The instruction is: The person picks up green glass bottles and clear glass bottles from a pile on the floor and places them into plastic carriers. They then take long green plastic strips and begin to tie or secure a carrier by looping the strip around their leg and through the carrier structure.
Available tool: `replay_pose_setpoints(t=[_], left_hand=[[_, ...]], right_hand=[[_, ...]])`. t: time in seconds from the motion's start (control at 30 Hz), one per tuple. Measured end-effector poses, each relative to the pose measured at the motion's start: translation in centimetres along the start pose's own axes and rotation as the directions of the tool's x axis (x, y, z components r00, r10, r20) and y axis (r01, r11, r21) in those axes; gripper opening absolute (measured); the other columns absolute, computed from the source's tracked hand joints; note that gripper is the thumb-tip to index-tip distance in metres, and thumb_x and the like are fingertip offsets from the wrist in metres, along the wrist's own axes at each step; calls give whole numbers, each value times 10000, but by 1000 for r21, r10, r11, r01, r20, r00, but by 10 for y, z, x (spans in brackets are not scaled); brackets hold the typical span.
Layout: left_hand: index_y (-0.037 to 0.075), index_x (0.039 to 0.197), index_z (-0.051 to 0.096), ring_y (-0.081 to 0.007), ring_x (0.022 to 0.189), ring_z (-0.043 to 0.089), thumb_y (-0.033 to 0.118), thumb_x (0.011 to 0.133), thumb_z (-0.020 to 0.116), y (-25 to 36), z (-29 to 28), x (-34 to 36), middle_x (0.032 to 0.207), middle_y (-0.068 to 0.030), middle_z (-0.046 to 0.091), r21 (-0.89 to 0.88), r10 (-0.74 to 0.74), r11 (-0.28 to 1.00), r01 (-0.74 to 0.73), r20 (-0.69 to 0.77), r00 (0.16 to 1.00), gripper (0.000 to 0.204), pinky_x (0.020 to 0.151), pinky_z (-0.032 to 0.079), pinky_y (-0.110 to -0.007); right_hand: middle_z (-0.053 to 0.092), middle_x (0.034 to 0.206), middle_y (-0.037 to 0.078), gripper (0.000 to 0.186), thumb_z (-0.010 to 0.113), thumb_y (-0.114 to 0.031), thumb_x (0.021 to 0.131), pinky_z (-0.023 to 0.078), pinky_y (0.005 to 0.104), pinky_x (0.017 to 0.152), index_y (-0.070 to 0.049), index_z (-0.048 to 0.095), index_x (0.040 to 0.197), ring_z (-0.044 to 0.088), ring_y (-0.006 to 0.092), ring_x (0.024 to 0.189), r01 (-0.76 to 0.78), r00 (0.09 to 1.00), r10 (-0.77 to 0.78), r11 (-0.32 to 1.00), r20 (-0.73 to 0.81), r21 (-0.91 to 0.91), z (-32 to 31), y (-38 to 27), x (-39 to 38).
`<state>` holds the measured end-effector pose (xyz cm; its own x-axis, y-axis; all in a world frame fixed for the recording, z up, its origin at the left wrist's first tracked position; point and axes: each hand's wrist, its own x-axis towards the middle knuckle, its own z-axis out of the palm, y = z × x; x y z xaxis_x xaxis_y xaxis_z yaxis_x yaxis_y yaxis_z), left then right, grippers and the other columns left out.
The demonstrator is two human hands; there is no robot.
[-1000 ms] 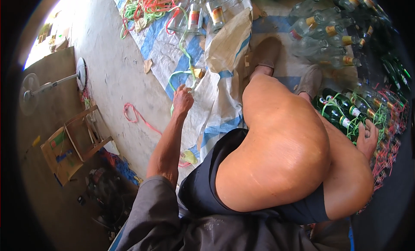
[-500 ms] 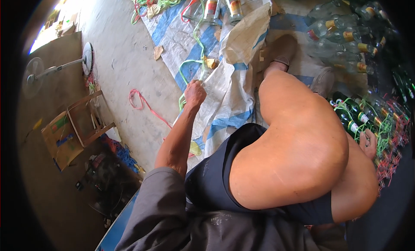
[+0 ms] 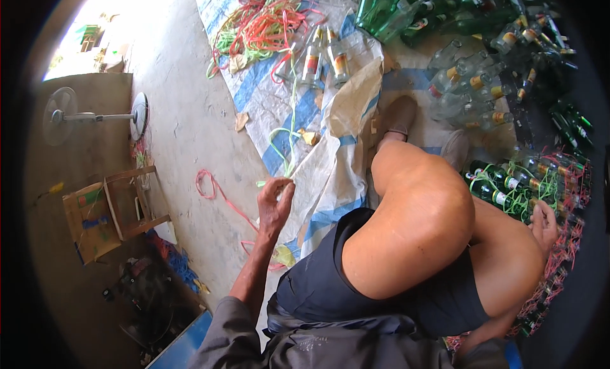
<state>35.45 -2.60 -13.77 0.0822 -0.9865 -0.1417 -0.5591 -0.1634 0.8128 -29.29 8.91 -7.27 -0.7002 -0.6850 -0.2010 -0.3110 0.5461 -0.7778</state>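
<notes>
My left hand (image 3: 274, 207) is closed, fingers curled, on a pale green plastic string (image 3: 291, 124) that runs over the striped sheet toward a heap of red and green string (image 3: 264, 22). A short green end pokes out beside the fingers. Past my knee on the right, my right hand (image 3: 543, 226) is closed, fingertips together, beside green bottles (image 3: 497, 184) laced with green string (image 3: 545, 183). Whether a strand is pinched in it is too small to tell. Clear bottles with labels (image 3: 312, 61) stand on the sheet ahead.
Clear bottles (image 3: 467, 83) and green bottles (image 3: 413, 16) lie in piles at the far right. Bottles wrapped in red string (image 3: 562, 242) line the right side. A blue-and-white sheet (image 3: 324, 197) covers floor by my feet. A fan (image 3: 95, 117) and a wooden frame (image 3: 135, 200) are at left.
My left hand has come lower in the view, nearer my body, along the green string. The view has shifted, showing more of the string heap and bottle piles. My right hand stays by the green bottles.
</notes>
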Motion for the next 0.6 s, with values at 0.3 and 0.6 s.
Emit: replay_pose_setpoints(t=[0.3, 0.6], left_hand=[[-34, 1101, 684, -176, 902, 709, -22, 992, 662, 126, -13, -46, 1061, -87, 677, -479, -9, 874, 79, 147, 989, 112, 812, 580, -304], [-57, 1182, 662, -202, 848, 695, 50, 1027, 599, 201, -13, -72, 1117, -155, 670, -759, 80, 640, 119, 220, 972, 199, 852, 574, -369]], right_hand=[[669, 1108, 65, 237, 633, -70, 1051, 502, 262, 819, 48, 682, 1251, 589, 118, 930, 341, 935, -340, 940, -100, -10, -2, -125, -69], [679, 1046, 166, 311, 700, -203, 966, 553, 363, 829, 40, 682, 1160, 648, 263, 965, 767, 583, -753, 635, 305, 99, 50, -235, -184]])
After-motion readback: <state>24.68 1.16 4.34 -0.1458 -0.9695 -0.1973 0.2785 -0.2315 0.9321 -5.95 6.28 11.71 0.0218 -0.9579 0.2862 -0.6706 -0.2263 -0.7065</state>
